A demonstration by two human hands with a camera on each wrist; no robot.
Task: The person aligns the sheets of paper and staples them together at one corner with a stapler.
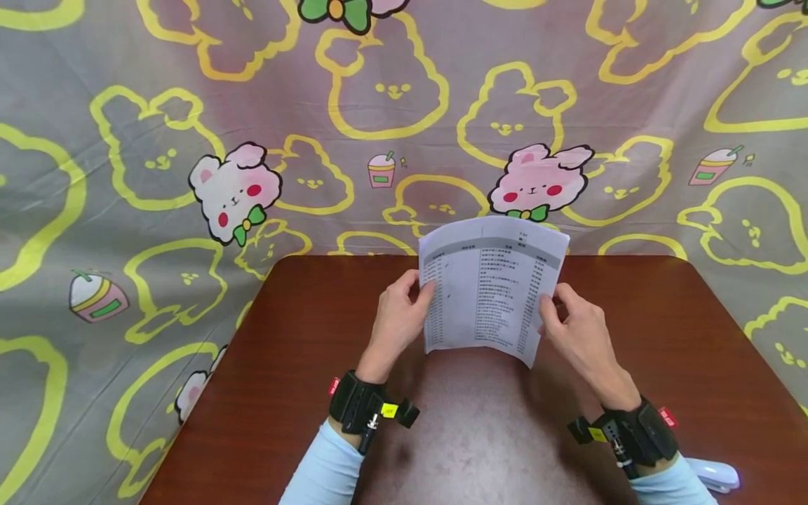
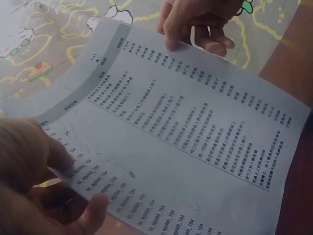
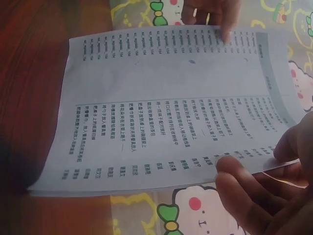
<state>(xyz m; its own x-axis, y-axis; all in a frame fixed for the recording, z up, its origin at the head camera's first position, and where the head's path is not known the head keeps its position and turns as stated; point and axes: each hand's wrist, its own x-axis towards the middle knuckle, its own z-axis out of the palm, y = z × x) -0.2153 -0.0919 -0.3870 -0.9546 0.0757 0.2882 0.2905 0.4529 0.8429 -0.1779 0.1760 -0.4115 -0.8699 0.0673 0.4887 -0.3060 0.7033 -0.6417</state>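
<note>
Printed paper (image 1: 482, 294) is held up over the far, middle part of the brown wooden table (image 1: 252, 393), between two hands. It bends in a soft curve. Small black words run down it in rows, with a gray band near the top and some little pen ticks. In the right wrist view, one side shows a double edge, so it looks like more than one sheet. The left hand (image 1: 399, 312) pinches the paper's left edge, and the right hand (image 1: 581, 333) pinches its right edge. Each wrist wears a black strap (image 1: 356, 403) with a yellow tag (image 1: 389, 411). Both arms have light blue sleeves (image 1: 325, 470). At the near right, a pale stapler (image 1: 716, 475) lies on the table, partly hidden by the right sleeve. Behind the table hangs a gray cloth (image 1: 252, 105) with yellow bunny outlines, pink bunny faces and little cups.
</note>
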